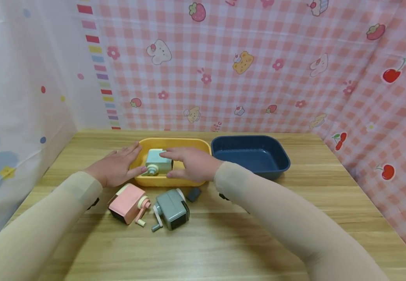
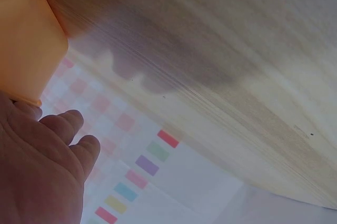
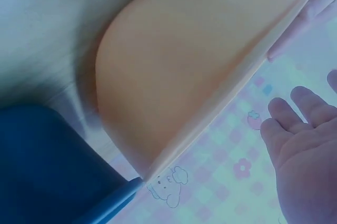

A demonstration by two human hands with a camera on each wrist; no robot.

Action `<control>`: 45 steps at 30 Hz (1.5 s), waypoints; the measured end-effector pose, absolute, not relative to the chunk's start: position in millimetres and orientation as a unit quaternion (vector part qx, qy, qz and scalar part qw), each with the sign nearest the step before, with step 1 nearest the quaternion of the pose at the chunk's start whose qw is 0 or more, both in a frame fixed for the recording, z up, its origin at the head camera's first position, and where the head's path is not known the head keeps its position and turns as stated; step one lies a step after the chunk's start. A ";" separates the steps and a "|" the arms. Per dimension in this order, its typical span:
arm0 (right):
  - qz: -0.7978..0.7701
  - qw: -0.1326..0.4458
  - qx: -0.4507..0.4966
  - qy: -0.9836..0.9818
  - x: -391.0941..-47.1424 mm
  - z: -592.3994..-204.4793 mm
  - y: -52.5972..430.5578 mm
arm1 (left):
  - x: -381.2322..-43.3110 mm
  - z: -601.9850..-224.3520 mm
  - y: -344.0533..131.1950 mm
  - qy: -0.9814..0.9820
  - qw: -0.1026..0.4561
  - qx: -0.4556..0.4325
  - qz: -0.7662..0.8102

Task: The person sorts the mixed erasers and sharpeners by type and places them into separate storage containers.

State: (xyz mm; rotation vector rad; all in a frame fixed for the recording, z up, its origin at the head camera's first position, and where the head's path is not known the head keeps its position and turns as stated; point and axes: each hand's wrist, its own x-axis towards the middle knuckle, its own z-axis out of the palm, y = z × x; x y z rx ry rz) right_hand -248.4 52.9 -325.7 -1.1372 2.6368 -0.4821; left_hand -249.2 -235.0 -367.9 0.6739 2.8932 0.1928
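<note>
A light blue crank pencil sharpener (image 1: pixel 158 159) lies inside the yellow bin (image 1: pixel 168 181). My left hand (image 1: pixel 114 166) is at the bin's left rim, with straight fingers over its edge and the thumb near the sharpener's crank. Above the bin's right part, my right hand (image 1: pixel 197 164) reaches left with extended fingers, overlapping the sharpener's right side in the head view. The right wrist view shows that palm (image 3: pixel 310 161) holding nothing. In front of the bin lie a pink crank sharpener (image 1: pixel 127 201) and a grey-green one (image 1: pixel 172 208).
A navy blue bin (image 1: pixel 276 166) stands right beside the yellow one, partly behind my right forearm. A small dark grey block (image 1: pixel 193 194) lies near the grey-green sharpener. Patterned cloth (image 1: pixel 224 78) hangs behind and along both sides of the wooden table (image 1: pixel 203 253).
</note>
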 end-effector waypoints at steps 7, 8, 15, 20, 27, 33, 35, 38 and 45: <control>-0.179 0.115 -0.410 0.887 -233.4 -327.7 61.7 | -249.4 -368.1 -235.1 0.969 0.080 0.225 0.064; -0.181 0.116 -0.413 0.885 -231.2 -327.9 62.8 | -249.6 -368.1 -235.2 0.969 0.079 0.225 0.064; -0.189 0.128 -0.435 0.871 -218.4 -329.3 67.9 | -250.3 -368.9 -235.1 0.969 0.077 0.226 0.063; -0.185 0.135 -0.447 0.865 -210.4 -331.2 70.2 | -250.9 -369.2 -235.3 0.969 0.079 0.225 0.063; -0.159 0.127 -0.466 0.861 -201.0 -337.5 72.0 | -250.8 -369.3 -235.7 0.969 0.079 0.225 0.062; -0.139 0.116 -0.482 0.857 -193.9 -343.6 72.0 | -250.0 -368.7 -235.7 0.969 0.078 0.226 0.061; -0.130 0.114 -0.485 0.857 -192.1 -345.4 72.1 | -249.7 -368.6 -235.6 0.969 0.078 0.226 0.060; -0.113 0.108 -0.489 0.858 -190.5 -348.0 72.1 | -249.0 -367.9 -235.0 0.969 0.079 0.225 0.061; -0.082 0.091 -0.502 0.856 -187.4 -353.4 71.9 | -247.4 -366.1 -233.9 0.970 0.080 0.223 0.057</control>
